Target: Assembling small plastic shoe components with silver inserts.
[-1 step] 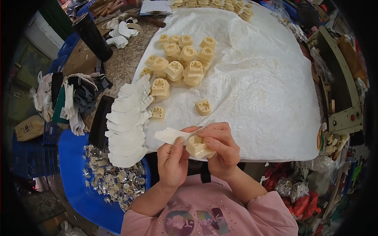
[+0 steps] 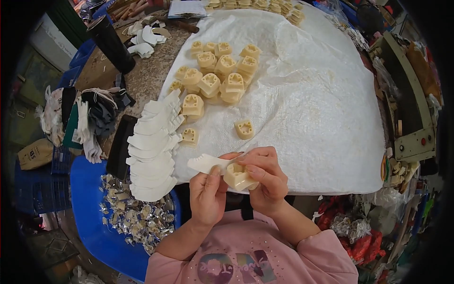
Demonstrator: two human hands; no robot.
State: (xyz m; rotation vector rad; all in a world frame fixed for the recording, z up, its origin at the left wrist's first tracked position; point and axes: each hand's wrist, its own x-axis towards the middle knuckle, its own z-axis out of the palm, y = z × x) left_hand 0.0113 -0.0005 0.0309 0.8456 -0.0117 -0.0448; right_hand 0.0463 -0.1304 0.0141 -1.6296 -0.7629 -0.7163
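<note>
At the near edge of the table, my left hand (image 2: pixel 206 195) pinches a flat white curved piece (image 2: pixel 204 163) with a notched end between thumb and fingers. My right hand (image 2: pixel 268 182) grips a cream-coloured hollow plastic block (image 2: pixel 238 178), thumb and fingers around its right side. The white piece's inner end meets the block's far left side; my fingers hide how they join. Beyond my hands, a similar cream block (image 2: pixel 244 129) stands alone, and another block (image 2: pixel 189 137) sits farther left. Fanned-out white curved pieces (image 2: pixel 153 154) lie left of my hands.
A group of cream blocks (image 2: pixel 209 85) stands on the white sheet (image 2: pixel 317 118) covering the table. A blue tub (image 2: pixel 85 217) with shiny scraps stands at lower left. A black cylinder (image 2: pixel 111 45) is at far left, a green-grey machine frame (image 2: pixel 414 144) at right.
The white piece in my left hand has shifted very slightly to the right. Both hands keep their hold, and nothing else has visibly moved.
</note>
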